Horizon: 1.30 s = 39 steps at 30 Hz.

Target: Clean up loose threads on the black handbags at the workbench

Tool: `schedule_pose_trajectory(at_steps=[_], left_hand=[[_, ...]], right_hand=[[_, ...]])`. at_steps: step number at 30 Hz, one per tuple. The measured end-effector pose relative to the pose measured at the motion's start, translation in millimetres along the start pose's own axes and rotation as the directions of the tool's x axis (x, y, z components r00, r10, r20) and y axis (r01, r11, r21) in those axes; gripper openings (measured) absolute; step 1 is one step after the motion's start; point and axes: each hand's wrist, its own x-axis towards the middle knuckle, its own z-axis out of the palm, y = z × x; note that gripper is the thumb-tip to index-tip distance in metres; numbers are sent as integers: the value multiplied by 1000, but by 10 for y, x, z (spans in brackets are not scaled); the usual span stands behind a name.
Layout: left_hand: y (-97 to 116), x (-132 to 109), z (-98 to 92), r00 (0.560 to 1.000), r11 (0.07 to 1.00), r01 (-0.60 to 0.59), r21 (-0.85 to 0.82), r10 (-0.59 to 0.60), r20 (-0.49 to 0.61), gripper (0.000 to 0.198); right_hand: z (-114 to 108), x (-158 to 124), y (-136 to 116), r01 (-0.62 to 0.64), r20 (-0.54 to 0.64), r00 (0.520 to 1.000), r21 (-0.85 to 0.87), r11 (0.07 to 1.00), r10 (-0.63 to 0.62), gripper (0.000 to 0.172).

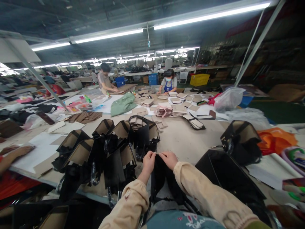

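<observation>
My left hand (pixel 149 162) and my right hand (pixel 168 159) sit side by side, both pinched on the top rim of a black bag (pixel 160 181) that stands between my forearms at the near table edge. My sleeves are beige. Directly beyond my hands stands another open black bag (pixel 144 136) holding brown card pieces. To the left, several black bags with tan lining (pixel 95 149) lie tipped together on the table (pixel 181 136).
More black bags lie at the right (pixel 240 140) and near right (pixel 226 175). Stacks of brown card pieces (pixel 178 109) and a green bag (pixel 122 104) fill the middle. Another person's hand (pixel 22 150) rests at far left. Two people work at the far end.
</observation>
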Motion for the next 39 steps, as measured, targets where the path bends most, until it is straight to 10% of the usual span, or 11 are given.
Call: schedule_pose_trajectory(at_steps=[15, 39], left_hand=[[-71, 19, -104, 992, 990, -90, 113, 79, 98, 25], [47, 20, -114, 986, 927, -127, 354, 80, 145, 18]], right_hand=[[-138, -1, 67, 125, 178, 980, -187, 974, -91, 32], [-278, -203, 25, -169, 263, 925, -360, 918, 274, 42]])
